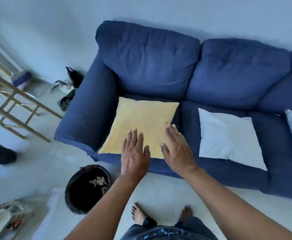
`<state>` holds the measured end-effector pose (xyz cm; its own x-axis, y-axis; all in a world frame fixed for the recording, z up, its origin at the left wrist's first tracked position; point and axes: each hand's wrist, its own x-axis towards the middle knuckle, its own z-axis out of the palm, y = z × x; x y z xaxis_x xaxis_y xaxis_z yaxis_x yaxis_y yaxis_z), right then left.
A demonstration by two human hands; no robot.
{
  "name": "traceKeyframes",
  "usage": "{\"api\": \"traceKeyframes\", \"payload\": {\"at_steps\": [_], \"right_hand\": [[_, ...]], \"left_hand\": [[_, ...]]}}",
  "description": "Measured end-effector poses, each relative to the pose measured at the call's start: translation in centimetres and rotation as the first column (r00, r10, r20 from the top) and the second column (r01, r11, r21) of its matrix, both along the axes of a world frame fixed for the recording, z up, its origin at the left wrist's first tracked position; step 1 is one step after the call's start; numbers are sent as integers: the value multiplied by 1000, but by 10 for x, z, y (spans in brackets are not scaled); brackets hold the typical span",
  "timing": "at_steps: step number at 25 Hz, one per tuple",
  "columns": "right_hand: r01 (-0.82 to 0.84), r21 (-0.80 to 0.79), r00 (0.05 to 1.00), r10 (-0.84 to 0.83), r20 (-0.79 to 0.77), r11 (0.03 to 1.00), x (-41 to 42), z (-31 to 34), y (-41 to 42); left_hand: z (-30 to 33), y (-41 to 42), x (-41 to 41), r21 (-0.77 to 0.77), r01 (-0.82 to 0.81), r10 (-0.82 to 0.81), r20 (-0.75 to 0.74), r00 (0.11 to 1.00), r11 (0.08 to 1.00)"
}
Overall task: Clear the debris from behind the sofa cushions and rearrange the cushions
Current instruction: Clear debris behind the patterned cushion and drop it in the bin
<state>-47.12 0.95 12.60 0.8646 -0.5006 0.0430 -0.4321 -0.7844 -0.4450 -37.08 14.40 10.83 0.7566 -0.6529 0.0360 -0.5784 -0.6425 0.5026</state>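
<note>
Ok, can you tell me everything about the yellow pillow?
The yellow pillow is square, soft-looking, plain fabric. It lies flat on the blue sofa seat, next to the armrest and in front of the back cushion. The left hand and right hand are spread open over its near edge, seemingly pressing it.

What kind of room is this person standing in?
Most likely a living room in a home. A blue sofa holds loose throw pillows, one yellow pillow and one white pillow, and a dark waste bin stands on the pale floor.
</note>
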Motion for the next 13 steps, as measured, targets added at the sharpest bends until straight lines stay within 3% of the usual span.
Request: {"api": "traceKeyframes", "payload": {"at_steps": [4,7,13], "right_hand": [[242,-33,970,-241,29,970,-87,10,-59],[359,-43,933,-358,28,932,-156,15,-91],[575,-35,818,-574,42,818,-297,22,-146]], "left_hand": [[17,-93,-57,-31,263,-259,87,962,964],[23,-147,-110,-28,364,-360,101,927,931],[38,-238,-237,29,610,-607,143,781,792]]}}
